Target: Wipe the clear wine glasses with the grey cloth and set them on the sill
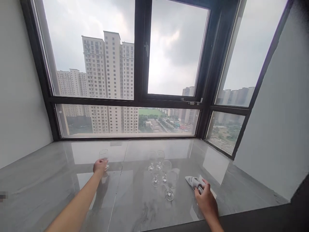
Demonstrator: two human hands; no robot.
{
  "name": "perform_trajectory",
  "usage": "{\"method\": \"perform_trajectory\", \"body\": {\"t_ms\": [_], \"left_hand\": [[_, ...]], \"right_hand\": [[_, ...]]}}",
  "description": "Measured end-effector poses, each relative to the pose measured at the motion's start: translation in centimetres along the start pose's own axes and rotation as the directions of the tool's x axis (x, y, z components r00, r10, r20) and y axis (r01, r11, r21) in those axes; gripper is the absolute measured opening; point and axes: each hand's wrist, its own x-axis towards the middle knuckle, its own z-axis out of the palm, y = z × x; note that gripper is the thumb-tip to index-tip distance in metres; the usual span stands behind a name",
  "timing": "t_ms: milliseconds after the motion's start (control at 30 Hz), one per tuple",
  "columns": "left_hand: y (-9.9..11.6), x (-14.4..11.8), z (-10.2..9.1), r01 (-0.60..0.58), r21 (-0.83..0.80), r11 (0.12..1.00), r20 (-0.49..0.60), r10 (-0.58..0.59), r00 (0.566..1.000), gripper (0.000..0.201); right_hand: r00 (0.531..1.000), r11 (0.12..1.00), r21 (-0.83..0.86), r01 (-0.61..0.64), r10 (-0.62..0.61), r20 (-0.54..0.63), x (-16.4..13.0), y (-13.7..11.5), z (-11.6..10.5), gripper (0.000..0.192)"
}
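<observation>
No readable writing anywhere. Left hand (99, 166) was wrapped around a glass (104, 157) standing on the sill (48, 180), well left of the glass cluster (162, 174). Right hand (205, 200) gripped a cloth (194, 182) just right of the cluster.

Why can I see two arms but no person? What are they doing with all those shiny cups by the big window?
The picture comes from a camera worn on a person's head, looking forward and down, so you only see that person's own arms. The left hand is wrapped around one wine glass standing apart on the grey marble ledge. The right hand rests on a small grey cloth lying on the ledge. Between the hands stands a group of glasses, all upright and see-through. Behind them is a big window showing tall buildings and cloudy sky.
</observation>
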Motion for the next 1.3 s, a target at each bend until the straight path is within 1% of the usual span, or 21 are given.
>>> {"method": "perform_trajectory", "body": {"t_ms": [100,167,267,333,433,500,533,567,633,733,833,933,1100,1300], "left_hand": [[-0.7,-2.1,1.0,-0.038,0.07,0.997,0.064,0.033,0.997,0.026],[-1.5,-4.3,1.6,-0.129,0.142,0.982,0.083,0.118,0.99,0.026],[-2.2,-7.4,2.1,-0.252,0.243,0.937,0.13,0.226,0.965,0.03],[-2.1,-8.9,2.0,-0.337,0.356,0.871,0.146,0.305,0.941,0.03],[-1.6,-10.2,2.0,-0.453,0.522,0.723,0.194,0.417,0.888,0.028],[-1.2,-10.7,2.1,-0.511,0.556,0.656,0.275,0.435,0.857,0.029],[-1.0,-10.9,2.2,-0.53,0.555,0.641,0.312,0.43,0.847,0.029],[-0.8,-11.0,2.2,-0.542,0.55,0.635,0.342,0.422,0.84,0.03],[-0.6,-11.2,2.3,-0.537,0.545,0.644,0.371,0.39,0.843,0.03],[-0.4,-11.3,2.3,-0.515,0.543,0.663,0.379,0.354,0.855,0.031],[-0.5,-11.3,2.3,-0.519,0.544,0.66,0.384,0.354,0.853,0.032],[-0.6,-11.2,2.3,-0.505,0.558,0.659,0.387,0.332,0.86,0.034],[-0.6,-11.2,2.2,-0.524,0.538,0.66,0.393,0.354,0.849,0.033],[-0.6,-11.2,2.2,-0.539,0.526,0.657,0.401,0.367,0.839,0.034]], "right_hand": [[0.999,1.0,0.009,0.02,-0.02,-0.035,0.0,0.1,0.2,0.057],[0.999,1.0,0.006,0.029,-0.029,-0.046,0.0,0.2,0.3,0.056],[0.999,1.0,-0.002,0.016,-0.016,-0.035,0.1,0.3,0.4,0.055],[0.999,1.0,-0.003,0.0,0.0,-0.032,0.1,0.3,0.4,0.055],[1.0,1.0,0.002,-0.007,0.007,-0.028,0.0,0.0,0.2,0.055],[1.0,1.0,0.005,-0.006,0.006,-0.023,-0.1,-0.2,0.0,0.055],[1.0,1.0,0.005,-0.005,0.005,-0.022,-0.1,-0.3,-0.1,0.054],[1.0,1.0,0.002,-0.005,0.005,-0.021,-0.1,-0.3,-0.1,0.054],[1.0,1.0,-0.002,-0.009,0.009,-0.02,-0.1,-0.3,-0.1,0.054],[1.0,1.0,-0.005,-0.019,0.019,-0.017,0.0,-0.1,-0.1,0.055],[1.0,1.0,-0.012,-0.026,0.026,-0.007,0.0,0.1,0.0,0.058],[1.0,1.0,-0.006,-0.021,0.021,0.008,0.0,0.1,0.0,0.06],[1.0,1.0,-0.006,-0.023,0.023,-0.016,0.0,-0.2,-0.2,0.059],[1.0,1.0,0.003,-0.021,0.021,-0.001,0.0,-0.4,-0.4,0.057]]}}
